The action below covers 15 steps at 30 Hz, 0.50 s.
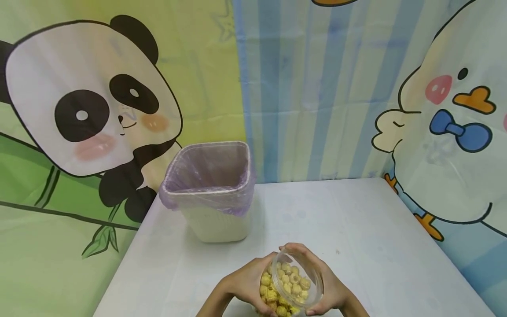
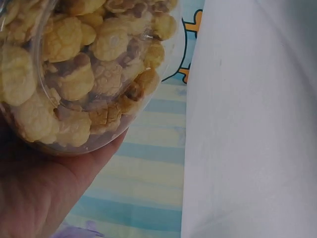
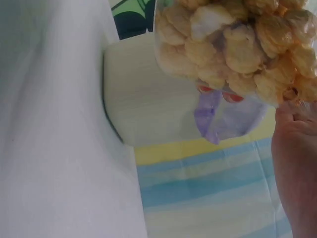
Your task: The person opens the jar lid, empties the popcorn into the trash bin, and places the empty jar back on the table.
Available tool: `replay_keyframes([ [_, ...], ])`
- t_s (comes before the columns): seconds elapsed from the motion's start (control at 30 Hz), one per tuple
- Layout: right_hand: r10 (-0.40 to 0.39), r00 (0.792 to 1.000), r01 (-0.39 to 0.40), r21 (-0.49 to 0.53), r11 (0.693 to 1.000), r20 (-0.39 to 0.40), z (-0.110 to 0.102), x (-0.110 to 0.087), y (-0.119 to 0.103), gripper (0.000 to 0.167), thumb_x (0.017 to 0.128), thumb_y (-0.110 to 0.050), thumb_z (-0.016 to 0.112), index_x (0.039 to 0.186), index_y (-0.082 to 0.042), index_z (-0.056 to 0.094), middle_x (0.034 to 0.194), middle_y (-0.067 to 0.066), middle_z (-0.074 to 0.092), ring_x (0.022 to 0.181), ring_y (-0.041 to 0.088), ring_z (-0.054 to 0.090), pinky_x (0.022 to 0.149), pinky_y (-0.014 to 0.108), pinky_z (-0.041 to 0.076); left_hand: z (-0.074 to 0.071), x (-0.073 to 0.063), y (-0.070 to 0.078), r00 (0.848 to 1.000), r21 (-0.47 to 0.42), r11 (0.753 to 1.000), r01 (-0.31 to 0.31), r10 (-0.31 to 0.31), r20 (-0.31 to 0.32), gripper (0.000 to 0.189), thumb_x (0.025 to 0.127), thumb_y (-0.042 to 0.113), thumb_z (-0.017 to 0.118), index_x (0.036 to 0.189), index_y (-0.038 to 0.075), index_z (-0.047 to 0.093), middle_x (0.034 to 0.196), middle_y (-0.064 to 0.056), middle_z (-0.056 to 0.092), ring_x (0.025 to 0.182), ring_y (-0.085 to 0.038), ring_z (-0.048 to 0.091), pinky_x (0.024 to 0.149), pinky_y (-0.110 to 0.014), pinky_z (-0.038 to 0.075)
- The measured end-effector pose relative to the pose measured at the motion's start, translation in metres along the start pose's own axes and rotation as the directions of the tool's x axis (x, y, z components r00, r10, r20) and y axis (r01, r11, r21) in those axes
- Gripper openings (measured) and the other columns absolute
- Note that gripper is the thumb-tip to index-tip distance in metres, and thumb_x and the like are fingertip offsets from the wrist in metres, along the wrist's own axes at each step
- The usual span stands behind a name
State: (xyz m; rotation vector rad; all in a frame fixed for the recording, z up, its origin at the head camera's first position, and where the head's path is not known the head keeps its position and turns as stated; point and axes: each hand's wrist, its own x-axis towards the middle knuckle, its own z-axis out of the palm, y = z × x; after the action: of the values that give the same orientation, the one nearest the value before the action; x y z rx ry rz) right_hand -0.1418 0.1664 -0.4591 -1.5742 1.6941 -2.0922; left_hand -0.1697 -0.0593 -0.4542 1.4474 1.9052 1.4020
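Both hands hold a clear plastic jar of yellow popcorn [image 1: 271,297] low in the middle of the head view. My left hand [image 1: 247,279] wraps around the jar's left side, with its thumb along the near side. My right hand [image 1: 326,281] grips around the clear round lid [image 1: 317,288] at the jar's upper end. Popcorn shows through the clear plastic. Whether the lid is seated or loose, I cannot tell. In the left wrist view the jar [image 2: 109,74] fills the upper left, above the palm. The right wrist view has the jar [image 3: 237,44] at upper right.
A pale bin [image 1: 215,220] lined with a purple bag [image 1: 243,198] stands at the back left of the white table [image 1: 336,229]. Behind hang a panda-print cloth [image 1: 206,88] and a striped cloth with a white bird [image 1: 455,176].
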Motion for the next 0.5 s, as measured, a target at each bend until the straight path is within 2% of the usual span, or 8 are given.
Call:
replay_keyframes([
  [0.13,0.049,0.999,-0.049,-0.004,0.999,0.009,-0.001,-0.004,0.0,0.098,0.076,-0.023,0.073,0.139,0.014,0.008,0.142,0.032,0.019,0.129,0.038,0.027,0.101,0.044,0.035,0.0,-0.003,0.0,0.999,0.02,0.999,0.031,-0.03,-0.025,0.091,0.059,0.011,0.084,0.133,0.018,0.032,0.117,0.004,0.053,0.102,-0.007,0.055,0.086,-0.025,0.047],
  [0.23,0.073,0.997,-0.073,-0.012,0.997,-0.011,-0.003,-0.007,0.001,0.101,0.075,-0.019,0.075,0.14,0.013,0.006,0.143,0.031,0.015,0.129,0.037,0.026,0.1,0.043,0.036,0.001,-0.004,-0.001,0.997,0.051,0.998,0.031,-0.028,-0.075,0.095,0.057,0.014,0.087,0.134,0.019,0.031,0.119,0.004,0.052,0.103,-0.008,0.054,0.088,-0.027,0.046],
  [0.3,0.08,0.996,-0.081,-0.023,0.996,-0.032,-0.004,-0.01,0.002,0.1,0.074,-0.017,0.075,0.141,0.013,0.006,0.143,0.03,0.013,0.128,0.036,0.026,0.099,0.042,0.037,0.001,-0.004,-0.001,0.993,0.102,0.994,0.028,-0.016,-0.113,0.099,0.056,0.018,0.088,0.135,0.019,0.03,0.12,0.005,0.051,0.104,-0.008,0.054,0.088,-0.027,0.046],
  [0.43,0.095,0.991,-0.101,-0.061,0.993,-0.098,-0.007,-0.015,0.004,0.095,0.075,-0.013,0.073,0.142,0.011,0.01,0.142,0.029,0.013,0.129,0.035,0.023,0.1,0.039,0.036,0.002,-0.004,-0.001,0.979,0.183,0.982,0.041,-0.002,-0.206,0.1,0.055,0.023,0.089,0.135,0.02,0.029,0.12,0.006,0.05,0.103,-0.008,0.052,0.088,-0.028,0.045],
  [0.5,0.103,0.985,-0.116,-0.085,0.99,-0.14,-0.008,-0.016,0.004,0.092,0.076,-0.013,0.072,0.142,0.01,0.012,0.142,0.029,0.014,0.13,0.034,0.023,0.102,0.035,0.033,0.003,-0.004,-0.002,0.966,0.231,0.971,0.056,0.006,-0.259,0.1,0.055,0.026,0.089,0.135,0.018,0.03,0.119,0.006,0.05,0.102,-0.008,0.052,0.087,-0.028,0.046],
])
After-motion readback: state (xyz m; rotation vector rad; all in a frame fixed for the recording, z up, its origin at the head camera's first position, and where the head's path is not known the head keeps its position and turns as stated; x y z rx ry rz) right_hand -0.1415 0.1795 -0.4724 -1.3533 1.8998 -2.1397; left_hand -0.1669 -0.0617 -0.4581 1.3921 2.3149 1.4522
